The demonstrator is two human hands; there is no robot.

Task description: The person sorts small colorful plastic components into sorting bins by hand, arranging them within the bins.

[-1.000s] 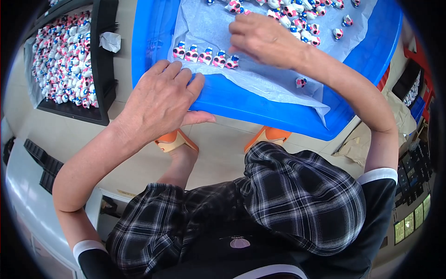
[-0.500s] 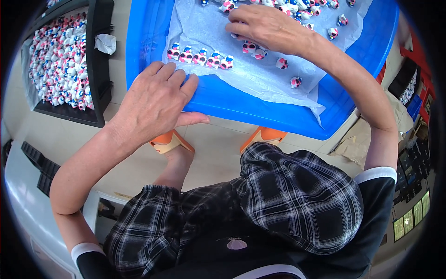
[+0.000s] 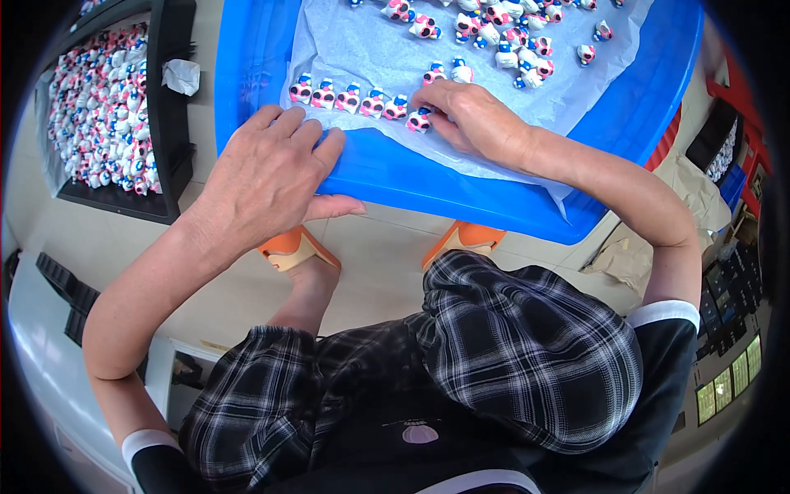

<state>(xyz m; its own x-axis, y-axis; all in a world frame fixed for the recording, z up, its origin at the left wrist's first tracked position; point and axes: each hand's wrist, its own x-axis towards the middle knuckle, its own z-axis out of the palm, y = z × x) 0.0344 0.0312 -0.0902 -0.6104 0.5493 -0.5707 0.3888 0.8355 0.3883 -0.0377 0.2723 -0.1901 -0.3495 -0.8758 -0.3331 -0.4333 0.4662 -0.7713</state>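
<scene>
A row of small white, pink and blue figurines (image 3: 347, 99) stands on white paper (image 3: 337, 45) lining a blue tray (image 3: 387, 177). At the row's right end, my right hand (image 3: 485, 119) is closed, thumb and fingers pinching one figurine (image 3: 418, 121); its fingertips are partly hidden. Two more figurines (image 3: 434, 73) are just beyond that hand. My left hand (image 3: 276, 160) grips the tray's near left rim, fingers curled over it and the thumb stuck out below. Loose figurines (image 3: 508, 56) lie scattered and heaped toward the far side of the paper.
To the left, a black crate (image 3: 169, 115) holds a heap of similar figurines, with a crumpled white paper (image 3: 181, 76) on its edge. Brown paper (image 3: 629, 251) lies on the floor at right, near red bins (image 3: 745, 107). My feet in orange slippers (image 3: 300, 247) are below the tray.
My right hand has come back from the far heap toward me, to the right end of the row, where a figurine is now at its fingertips. My left hand stays on the rim.
</scene>
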